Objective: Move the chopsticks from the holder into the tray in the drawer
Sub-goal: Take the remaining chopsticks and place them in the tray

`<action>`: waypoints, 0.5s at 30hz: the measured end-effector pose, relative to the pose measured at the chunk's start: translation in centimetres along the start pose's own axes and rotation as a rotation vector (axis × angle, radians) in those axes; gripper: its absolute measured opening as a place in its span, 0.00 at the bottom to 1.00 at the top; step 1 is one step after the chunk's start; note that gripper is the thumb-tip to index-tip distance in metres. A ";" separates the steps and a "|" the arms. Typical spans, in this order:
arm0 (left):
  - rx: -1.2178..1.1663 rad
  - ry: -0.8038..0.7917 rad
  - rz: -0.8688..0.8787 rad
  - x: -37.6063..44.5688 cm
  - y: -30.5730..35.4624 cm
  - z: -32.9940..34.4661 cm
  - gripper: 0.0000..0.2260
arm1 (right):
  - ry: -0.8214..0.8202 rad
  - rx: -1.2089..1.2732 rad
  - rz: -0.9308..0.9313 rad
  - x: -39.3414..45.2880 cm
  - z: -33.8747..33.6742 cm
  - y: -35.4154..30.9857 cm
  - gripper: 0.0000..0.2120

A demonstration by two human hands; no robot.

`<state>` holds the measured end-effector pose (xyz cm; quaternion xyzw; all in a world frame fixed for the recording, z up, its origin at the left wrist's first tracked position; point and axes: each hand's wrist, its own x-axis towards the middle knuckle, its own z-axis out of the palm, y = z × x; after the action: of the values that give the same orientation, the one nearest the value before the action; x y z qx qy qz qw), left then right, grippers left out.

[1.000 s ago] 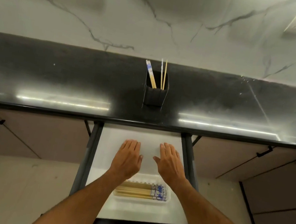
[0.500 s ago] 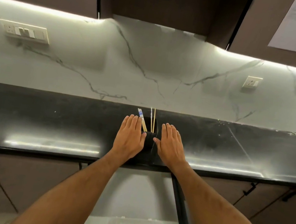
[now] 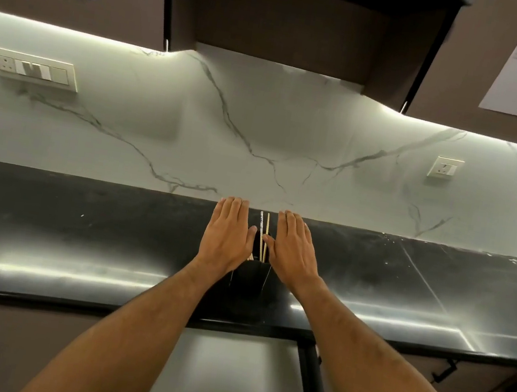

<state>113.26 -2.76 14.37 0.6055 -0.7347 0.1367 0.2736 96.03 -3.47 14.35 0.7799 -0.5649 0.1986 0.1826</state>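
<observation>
My left hand and right hand hovered flat, holding nothing, beside the chopsticks: light, stiff, slippery; best pinched near their tops.

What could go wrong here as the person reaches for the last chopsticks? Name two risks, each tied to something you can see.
1. The tall, narrow black holder stands between both flat hands, left hand and right hand; a nudge might tip it on the glossy black countertop.
2. The thin upright chopsticks are loose and ungripped; a hasty pinch could drop one beside the open white drawer.
</observation>
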 end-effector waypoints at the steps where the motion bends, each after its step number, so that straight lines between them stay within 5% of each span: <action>1: 0.003 -0.009 -0.008 0.5 -0.2 0.7 0.25 | -0.010 0.001 -0.003 0.6 0.8 0.3 0.30; 15: -0.008 -0.204 -0.146 5.0 -3.7 14.8 0.24 | -0.192 0.126 0.042 7.5 14.1 3.6 0.29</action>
<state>112.72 -15.60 4.68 0.6671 -0.7132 0.0509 0.2091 96.16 -17.77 6.42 0.7930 -0.5826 0.1619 0.0741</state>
